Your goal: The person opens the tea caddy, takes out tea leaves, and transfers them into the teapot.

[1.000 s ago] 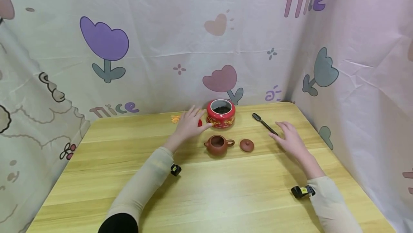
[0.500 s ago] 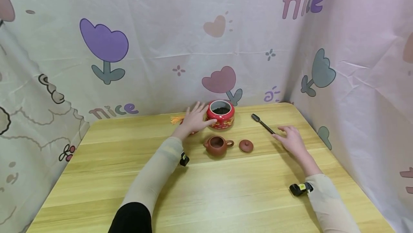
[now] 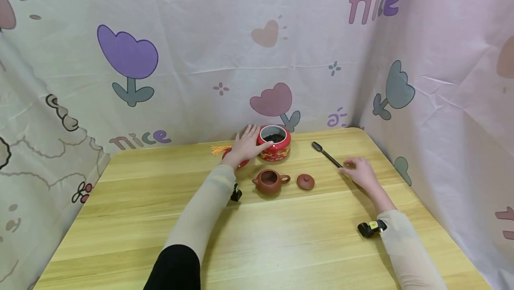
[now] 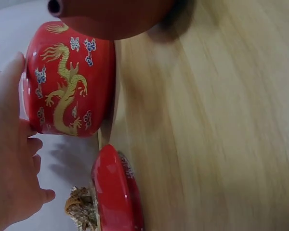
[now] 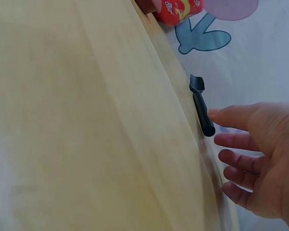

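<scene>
- Head view: shows the left hand (image 3: 245, 146) brought closer to the red jar (image 3: 277, 151) than a second ago, with thumb laid across the front of its rim and fingers stretched along its left side
- Also shows the right hand (image 3: 360, 172) drawn in to the near end of the black scoop (image 3: 328, 155), with fingers more bent than before
- Left wrist view: shows fingers and thumb spread, not clamped; cannot tell the firmness of any contact
- Right wrist view: shows thumb at the handle, other fingers apart from it; no pinch visible
- Find the jar at the table's (image 3: 281, 241) back, behind a lidless teapot (image 3: 268, 186); find the red lid (image 4: 116, 187) just beside the jar
- Suggests readiness at jar and scoop; leaves both resting on the table
</scene>
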A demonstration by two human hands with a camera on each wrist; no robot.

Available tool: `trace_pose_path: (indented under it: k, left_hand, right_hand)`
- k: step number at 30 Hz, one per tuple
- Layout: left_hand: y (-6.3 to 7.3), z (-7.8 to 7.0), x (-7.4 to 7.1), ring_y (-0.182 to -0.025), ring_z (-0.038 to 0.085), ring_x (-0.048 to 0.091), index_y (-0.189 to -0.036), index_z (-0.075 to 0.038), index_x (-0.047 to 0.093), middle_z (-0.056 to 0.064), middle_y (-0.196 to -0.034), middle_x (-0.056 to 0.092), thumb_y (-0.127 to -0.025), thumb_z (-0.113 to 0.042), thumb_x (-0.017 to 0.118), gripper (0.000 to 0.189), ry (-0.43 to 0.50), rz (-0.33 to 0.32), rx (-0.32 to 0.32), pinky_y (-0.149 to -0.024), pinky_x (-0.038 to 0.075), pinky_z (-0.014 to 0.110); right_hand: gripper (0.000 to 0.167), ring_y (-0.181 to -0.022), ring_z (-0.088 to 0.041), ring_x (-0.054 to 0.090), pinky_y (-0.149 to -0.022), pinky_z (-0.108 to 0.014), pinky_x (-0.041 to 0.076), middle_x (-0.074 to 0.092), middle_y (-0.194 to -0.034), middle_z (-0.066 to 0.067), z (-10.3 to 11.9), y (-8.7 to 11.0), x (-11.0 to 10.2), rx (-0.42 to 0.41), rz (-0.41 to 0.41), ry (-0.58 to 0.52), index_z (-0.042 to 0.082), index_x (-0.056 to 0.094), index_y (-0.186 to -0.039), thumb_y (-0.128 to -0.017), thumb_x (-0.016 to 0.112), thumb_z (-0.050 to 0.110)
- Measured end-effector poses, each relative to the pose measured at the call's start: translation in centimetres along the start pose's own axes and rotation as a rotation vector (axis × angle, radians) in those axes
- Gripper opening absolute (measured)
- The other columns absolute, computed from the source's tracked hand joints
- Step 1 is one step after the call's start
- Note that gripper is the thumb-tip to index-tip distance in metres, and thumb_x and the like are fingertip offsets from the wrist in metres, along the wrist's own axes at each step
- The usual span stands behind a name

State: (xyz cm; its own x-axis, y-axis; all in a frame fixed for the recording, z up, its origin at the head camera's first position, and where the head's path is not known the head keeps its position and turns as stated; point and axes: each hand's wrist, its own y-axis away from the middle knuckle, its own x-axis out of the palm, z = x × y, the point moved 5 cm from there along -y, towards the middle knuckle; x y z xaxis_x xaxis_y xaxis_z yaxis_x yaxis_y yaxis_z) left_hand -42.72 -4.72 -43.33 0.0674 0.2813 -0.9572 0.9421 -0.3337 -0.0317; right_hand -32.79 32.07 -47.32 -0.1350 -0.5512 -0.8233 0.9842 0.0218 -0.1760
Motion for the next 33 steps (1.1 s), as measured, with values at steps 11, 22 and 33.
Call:
trace_pose_path:
  k: [11, 22, 33]
  left_hand:
    - [-0.8, 0.2, 0.3, -0.154, 0.025, 0.001, -0.158, -0.014, 0.012, 0.006, -0.166, 0.008, -0.084, -0.083, 0.034, 0.104, -0.012, 0.014, -0.015, -0.119, 0.009, 0.065]
    - [-0.7, 0.2, 0.2, -0.154, 0.025, 0.000, -0.158, -0.016, 0.011, 0.006, -0.166, 0.007, -0.082, -0.084, 0.033, 0.105, -0.008, 0.018, -0.031, -0.119, 0.009, 0.065]
    - [-0.4, 0.0, -0.1, -0.154, 0.024, -0.001, -0.158, -0.016, 0.009, 0.005, -0.166, 0.005, -0.083, -0.084, 0.033, 0.105, 0.004, 0.042, -0.031, -0.118, 0.010, 0.065]
  right_hand:
    - [0.032, -0.106, -0.044, 0.055, -0.098, -0.057, 0.037, 0.070, -0.105, -0.025, -0.6, -1.0, 0.4, 0.003, -0.002, 0.015, -0.005, 0.070, -0.104, -0.087, 0.072, 0.021]
    - [0.023, -0.102, -0.043, 0.055, -0.096, -0.056, 0.037, 0.068, -0.098, -0.024, -0.7, -1.3, 0.7, 0.053, -0.022, -0.009, -0.003, 0.070, -0.094, -0.085, 0.071, 0.018]
    - [0.027, -0.110, -0.046, 0.042, -0.089, -0.059, 0.033, 0.056, -0.115, -0.026, -0.6, -1.0, 0.6, 0.169, -0.032, 0.047, 0.001, 0.068, -0.101, -0.087, 0.065, 0.023]
